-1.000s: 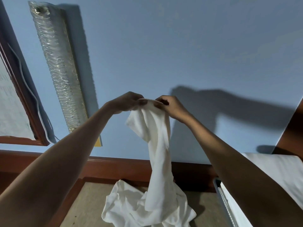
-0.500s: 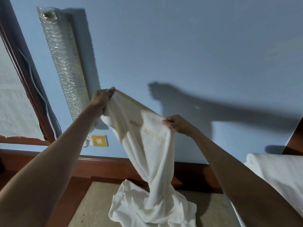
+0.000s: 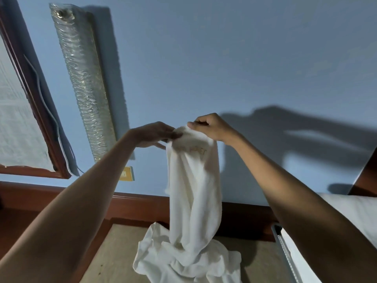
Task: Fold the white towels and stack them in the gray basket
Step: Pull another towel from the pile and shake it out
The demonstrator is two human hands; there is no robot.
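The white towel (image 3: 193, 180) was held long axis upright, top edge pinched by the left hand (image 3: 153, 134) and right hand (image 3: 213, 127), lower end heaped on the worktop (image 3: 122, 252)

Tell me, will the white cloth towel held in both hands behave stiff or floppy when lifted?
Probably floppy: the white cloth towel hangs in folds from the left hand and right hand pinching its top. Likely light, as pinches hold it. Its lower end pools on the tan tabletop and may drag.
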